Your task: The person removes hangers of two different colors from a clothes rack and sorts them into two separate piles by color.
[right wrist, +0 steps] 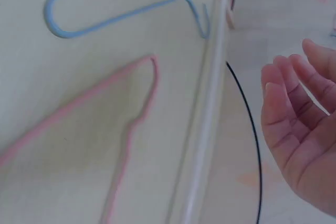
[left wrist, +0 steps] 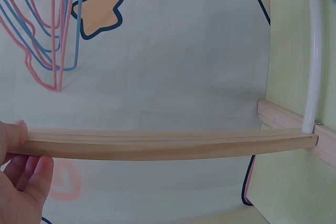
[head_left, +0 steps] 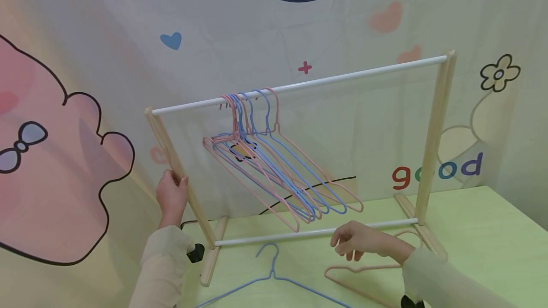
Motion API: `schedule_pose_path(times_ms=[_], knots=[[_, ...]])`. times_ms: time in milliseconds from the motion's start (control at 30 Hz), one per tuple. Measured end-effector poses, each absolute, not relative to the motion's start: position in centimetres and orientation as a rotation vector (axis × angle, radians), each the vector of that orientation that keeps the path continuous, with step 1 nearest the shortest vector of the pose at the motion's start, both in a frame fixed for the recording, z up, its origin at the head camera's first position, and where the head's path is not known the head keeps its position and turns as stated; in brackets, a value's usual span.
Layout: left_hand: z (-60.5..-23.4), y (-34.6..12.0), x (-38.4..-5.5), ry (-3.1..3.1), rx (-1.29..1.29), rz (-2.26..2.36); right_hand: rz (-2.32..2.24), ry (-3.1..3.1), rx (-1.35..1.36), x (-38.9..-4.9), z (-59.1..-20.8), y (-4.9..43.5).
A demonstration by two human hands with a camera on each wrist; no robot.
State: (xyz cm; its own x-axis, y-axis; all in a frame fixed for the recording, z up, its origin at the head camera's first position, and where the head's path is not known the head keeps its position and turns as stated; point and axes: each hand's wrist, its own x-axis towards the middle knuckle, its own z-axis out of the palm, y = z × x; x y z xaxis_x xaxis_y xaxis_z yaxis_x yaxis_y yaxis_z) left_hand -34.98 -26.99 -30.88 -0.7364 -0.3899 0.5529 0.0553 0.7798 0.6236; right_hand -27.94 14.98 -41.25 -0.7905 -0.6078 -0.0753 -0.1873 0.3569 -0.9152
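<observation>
My left hand (head_left: 173,198) grips the left wooden post (head_left: 198,213) of a garment rack, thumb on one side and fingers on the other in the left wrist view. My right hand (head_left: 364,240) holds nothing; its fingers are loosely bent in the air, in front of the rack's lower white bar (head_left: 274,238). Several pink and blue hangers hang bunched left of the middle on the white top bar (head_left: 342,78). A loose blue hanger (head_left: 272,274) lies on the table before the rack. Below my right forearm lies a pink hanger (head_left: 361,268), partly hidden by it.
The pale green table (head_left: 492,241) carries the rack, whose wooden feet (head_left: 210,267) rest on it. The right post (head_left: 434,146) stands close to the table's back edge. Behind hangs a printed curtain (head_left: 342,27) with cartoon shapes.
</observation>
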Motion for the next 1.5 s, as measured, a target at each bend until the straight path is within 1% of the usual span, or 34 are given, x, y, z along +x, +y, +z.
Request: schedule_pose_path(times_ms=[100,500,700,900,1100,1500], knots=[[-31.0,-27.1,-35.0,-2.258,0.241,-0.817,-1.433,2.241,-0.713,-28.2,-39.9,15.9],[-31.0,-27.1,-35.1,-2.255,0.238,-0.801,-1.445,2.406,-0.633,-29.4,-35.5,19.1],[-30.9,-27.1,-34.9,-2.260,0.235,-0.817,-1.471,2.457,-0.585,-29.5,-32.6,19.6],[-30.8,-27.0,-34.8,-2.266,0.237,-0.830,-1.527,2.433,-0.546,-29.5,-30.3,19.3],[-30.7,-26.9,-34.8,-2.271,0.238,-0.824,-1.533,2.417,-0.604,-30.1,-28.4,18.5],[-30.8,-27.0,-35.0,-2.284,0.248,-0.827,-1.494,2.395,-0.690,-31.6,-26.4,15.8]])
